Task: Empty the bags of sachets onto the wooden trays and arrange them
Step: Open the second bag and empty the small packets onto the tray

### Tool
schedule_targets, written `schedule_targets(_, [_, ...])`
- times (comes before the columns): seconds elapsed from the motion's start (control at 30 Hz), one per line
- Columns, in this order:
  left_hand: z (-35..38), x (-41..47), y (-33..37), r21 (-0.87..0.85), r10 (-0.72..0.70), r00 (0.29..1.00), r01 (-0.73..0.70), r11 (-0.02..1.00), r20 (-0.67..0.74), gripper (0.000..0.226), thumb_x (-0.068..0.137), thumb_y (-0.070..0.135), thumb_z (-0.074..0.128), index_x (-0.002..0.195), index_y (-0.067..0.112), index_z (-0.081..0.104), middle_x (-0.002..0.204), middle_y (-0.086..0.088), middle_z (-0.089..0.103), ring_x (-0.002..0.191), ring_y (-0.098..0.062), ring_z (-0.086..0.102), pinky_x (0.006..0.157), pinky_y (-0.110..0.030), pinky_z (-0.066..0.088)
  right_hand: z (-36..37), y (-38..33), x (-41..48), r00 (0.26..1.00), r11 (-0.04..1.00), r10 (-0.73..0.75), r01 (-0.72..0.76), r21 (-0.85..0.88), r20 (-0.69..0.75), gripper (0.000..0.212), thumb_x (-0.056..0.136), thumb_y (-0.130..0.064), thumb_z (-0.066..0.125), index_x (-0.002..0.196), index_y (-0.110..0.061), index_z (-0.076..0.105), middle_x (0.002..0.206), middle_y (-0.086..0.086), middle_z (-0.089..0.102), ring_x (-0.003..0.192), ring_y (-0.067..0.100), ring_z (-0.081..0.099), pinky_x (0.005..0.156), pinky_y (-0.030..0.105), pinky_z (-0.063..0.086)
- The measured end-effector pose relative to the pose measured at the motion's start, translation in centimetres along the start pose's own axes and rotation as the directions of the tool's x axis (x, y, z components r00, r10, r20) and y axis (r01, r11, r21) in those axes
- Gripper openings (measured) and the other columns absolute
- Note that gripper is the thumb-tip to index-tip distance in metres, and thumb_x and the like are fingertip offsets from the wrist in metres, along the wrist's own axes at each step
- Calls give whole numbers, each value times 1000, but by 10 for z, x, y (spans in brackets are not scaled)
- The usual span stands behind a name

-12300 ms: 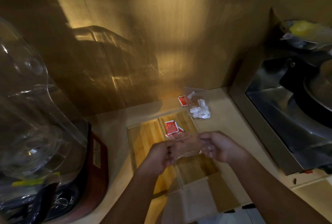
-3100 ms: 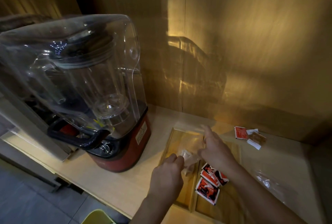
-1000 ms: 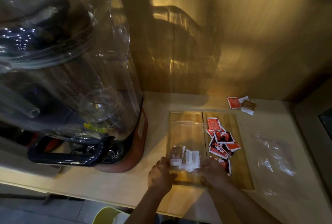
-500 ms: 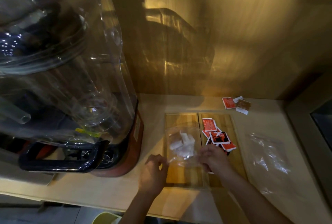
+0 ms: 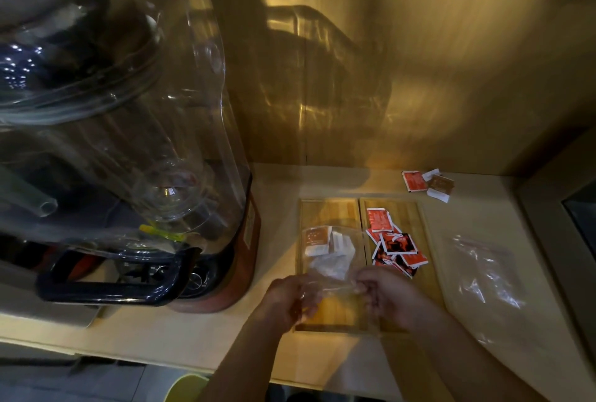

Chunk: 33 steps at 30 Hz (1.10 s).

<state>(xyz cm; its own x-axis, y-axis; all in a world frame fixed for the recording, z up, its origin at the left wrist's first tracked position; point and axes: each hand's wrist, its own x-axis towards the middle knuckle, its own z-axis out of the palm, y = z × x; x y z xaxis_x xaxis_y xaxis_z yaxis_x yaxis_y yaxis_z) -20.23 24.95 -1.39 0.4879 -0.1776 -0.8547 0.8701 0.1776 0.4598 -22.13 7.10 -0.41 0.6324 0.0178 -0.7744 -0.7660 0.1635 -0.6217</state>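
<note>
Two wooden trays (image 5: 332,211) lie side by side on the counter. A clear bag (image 5: 329,256) of white and brown sachets is held over the left tray. Red sachets (image 5: 395,243) are heaped on the right tray. An empty bag (image 5: 487,269) lies just right.

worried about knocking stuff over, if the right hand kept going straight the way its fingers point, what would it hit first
The right hand points left toward the left hand, so it would probably meet that hand first, with the clear bag stretched between them. Depth is unclear.
</note>
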Motion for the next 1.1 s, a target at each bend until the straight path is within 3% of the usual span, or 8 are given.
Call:
schedule_targets(0.13, [14,-5,30,98,95,996,-94,991,-5,26,93,10,44,70,8,55,35,3,52,24,-5,45,34,-12,40,3,-33,-5,995,993,-102,101,55,17,14,83,-7,57,69,-11,59,44,-4,50,36,8,38,41,21,32])
schedule_targets(0.27, [27,-24,63,123,210,977,-205,971,-25,29,93,15,41,71,13,59,50,1,58,35,-5,53,38,-13,45,5,-64,-20,984,982,-177,175,68,34,15,84,-8,54,70,-11,59,40,-4,46,35,9,35,40,21,29])
schedule_targets(0.37, [33,-38,84,101,284,959,-281,954,-14,33,91,11,38,64,11,56,37,2,58,28,-5,49,36,-13,41,6,-84,-32,971,971,-238,236,43,29,12,80,-9,55,70,-11,60,38,-4,42,33,11,31,39,22,26])
schedule_targets(0.57, [38,-58,99,98,259,965,-263,960,49,34,90,16,43,59,9,54,30,2,53,25,-5,46,32,-11,39,2,-110,-51,962,963,-269,269,7,41,31,86,-16,52,55,-15,51,33,-6,36,28,9,24,34,19,18])
schedule_targets(0.7, [46,-62,99,68,245,965,-252,965,97,36,89,16,44,55,11,52,30,2,52,25,-5,45,33,-10,38,-6,-116,-59,958,958,-285,286,-17,37,33,85,-13,49,52,-14,47,30,-6,34,25,9,23,31,15,19])
schedule_targets(0.87, [72,-63,99,88,255,958,-267,960,132,31,88,18,45,58,14,50,36,3,55,26,-5,47,34,-10,38,-26,-115,-72,926,926,-377,376,-37,-13,15,84,-9,49,69,-9,53,32,-4,36,27,10,25,35,16,20])
schedule_targets(1.0, [104,-61,90,205,374,906,-411,888,197,24,85,11,44,64,14,54,44,3,58,33,-6,50,39,-14,40,-53,-111,-86,873,877,-478,468,-112,-92,30,87,-14,53,58,-13,49,44,2,42,36,13,33,43,25,25])
schedule_targets(1.1, [132,-63,80,295,448,849,-520,802,279,14,88,10,51,75,11,57,56,-1,57,41,-6,53,41,-16,43,-79,-106,-99,825,838,-535,491,-240,-182,25,89,-16,55,64,-11,55,50,3,48,40,13,41,45,25,32])
